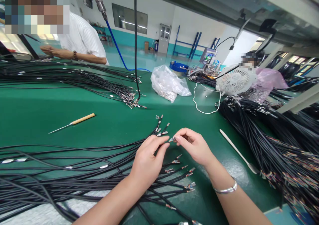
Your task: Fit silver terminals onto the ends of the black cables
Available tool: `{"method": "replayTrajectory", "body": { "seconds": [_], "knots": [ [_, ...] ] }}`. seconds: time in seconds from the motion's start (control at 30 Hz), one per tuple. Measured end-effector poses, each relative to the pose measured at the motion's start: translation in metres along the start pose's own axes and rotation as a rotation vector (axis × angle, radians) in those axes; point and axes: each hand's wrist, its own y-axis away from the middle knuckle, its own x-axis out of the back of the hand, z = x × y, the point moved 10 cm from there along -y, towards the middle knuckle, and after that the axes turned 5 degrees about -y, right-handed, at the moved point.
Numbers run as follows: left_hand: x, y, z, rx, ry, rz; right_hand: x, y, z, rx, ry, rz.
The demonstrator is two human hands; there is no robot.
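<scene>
My left hand (149, 155) pinches the end of a black cable between thumb and fingertips. At that cable's tip is a small metal connector (171, 139), and my right hand (190, 143) closes its thumb and forefinger on it. Around my hands lie several more black cables (112, 181), running in from the left, their ends fitted with small metallic pieces and showing coloured wires. White labels (103, 167) are wrapped round some of them.
A wooden-handled awl (83, 119) lies left on the green table (104, 132). Behind stand a clear bag of small metal parts (169, 82) and a white fan (236, 80). Cable bundles (259, 128) fill the right, beside a white stick (236, 148). A person (84, 35) works across the table.
</scene>
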Motion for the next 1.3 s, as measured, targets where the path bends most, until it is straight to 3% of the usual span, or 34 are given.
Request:
{"method": "replayTrajectory", "body": {
  "seconds": [0.2, 0.37, 0.47, 0.73, 1.2, 1.3],
  "knots": [
    [-0.009, -0.002, -0.002, 0.033, 0.058, -0.078, -0.002, -0.001, 0.003, -0.047, 0.017, -0.018],
    [-0.013, -0.002, -0.009, 0.131, 0.120, -0.106, -0.004, -0.001, 0.013, -0.160, -0.108, -0.024],
    [-0.016, -0.003, -0.017, 0.221, 0.196, -0.122, -0.006, -0.001, 0.015, -0.204, -0.188, -0.019],
    [-0.037, 0.004, -0.038, 0.548, 0.654, -0.277, -0.013, -0.001, 0.018, -0.252, -0.299, -0.008],
    [-0.038, 0.005, -0.045, 0.578, 0.715, -0.286, -0.017, -0.003, 0.011, -0.207, -0.277, -0.042],
    [-0.034, 0.005, -0.049, 0.591, 0.698, -0.214, -0.008, -0.003, 0.006, -0.123, -0.172, 0.062]
  ]
}}
